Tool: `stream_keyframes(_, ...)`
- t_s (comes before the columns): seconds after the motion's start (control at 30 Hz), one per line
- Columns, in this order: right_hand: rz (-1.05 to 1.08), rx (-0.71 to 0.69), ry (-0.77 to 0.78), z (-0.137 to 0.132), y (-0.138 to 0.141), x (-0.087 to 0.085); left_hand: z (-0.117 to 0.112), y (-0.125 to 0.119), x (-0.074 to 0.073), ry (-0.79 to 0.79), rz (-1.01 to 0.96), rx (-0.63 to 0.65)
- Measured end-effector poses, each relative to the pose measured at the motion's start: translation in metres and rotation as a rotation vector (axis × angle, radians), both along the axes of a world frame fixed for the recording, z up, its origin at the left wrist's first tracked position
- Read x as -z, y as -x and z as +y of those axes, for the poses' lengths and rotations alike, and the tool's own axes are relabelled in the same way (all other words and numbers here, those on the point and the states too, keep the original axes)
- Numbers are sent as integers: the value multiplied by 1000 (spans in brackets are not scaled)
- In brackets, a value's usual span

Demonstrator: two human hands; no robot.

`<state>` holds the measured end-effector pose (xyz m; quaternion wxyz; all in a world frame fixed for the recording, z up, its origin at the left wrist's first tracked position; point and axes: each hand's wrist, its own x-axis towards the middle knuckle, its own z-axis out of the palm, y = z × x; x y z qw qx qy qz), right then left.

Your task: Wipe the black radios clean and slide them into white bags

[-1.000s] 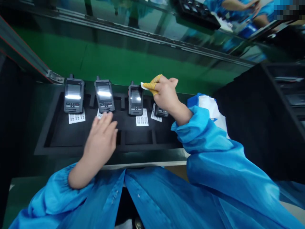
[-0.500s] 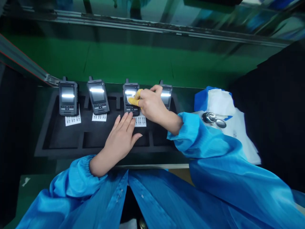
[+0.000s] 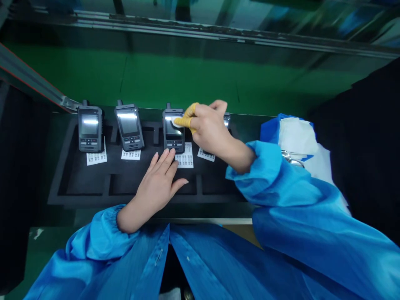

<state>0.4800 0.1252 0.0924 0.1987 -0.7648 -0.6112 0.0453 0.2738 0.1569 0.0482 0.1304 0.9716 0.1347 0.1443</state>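
A dark handheld radio (image 3: 173, 134) with a screen and keypad lies on a black foam tray (image 3: 125, 201). My left hand (image 3: 156, 183) rests flat with fingers spread, its fingertips at the radio's lower edge. Yellow finger cots cover two fingers of my right hand (image 3: 209, 127). Those fingers press a small white wipe (image 3: 176, 122) against the screen. Partly under the radio is a white label sheet (image 3: 186, 160). To the left lie a second radio (image 3: 128, 127) and a third radio (image 3: 90, 128). Another radio (image 3: 227, 120) is mostly hidden behind my right hand.
On the right, a blue packet (image 3: 270, 129) holds white wipes (image 3: 296, 135), with a shiny metal object (image 3: 292, 159) partly behind my sleeve. A metal rail (image 3: 200, 31) crosses the back above a green surface (image 3: 175, 79). Dark panels stand at both sides.
My right hand has moved up and to the right, carrying the wipe across toward the upper right of the screen. My left hand stays at the radio's lower edge.
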Motion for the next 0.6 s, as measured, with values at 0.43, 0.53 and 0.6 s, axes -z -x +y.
stream_keyframes(0.43, 101, 33, 83, -28, 20, 27, 2, -1, 0, 24, 6, 10)
stream_keyframes(0.53, 161, 35, 157, -38, 30, 22, 4, 0, 0, 23, 19, 17)
stream_keyframes(0.6, 195, 21, 163, -47, 34, 16, 4, 1, 1, 23, 24, 17)
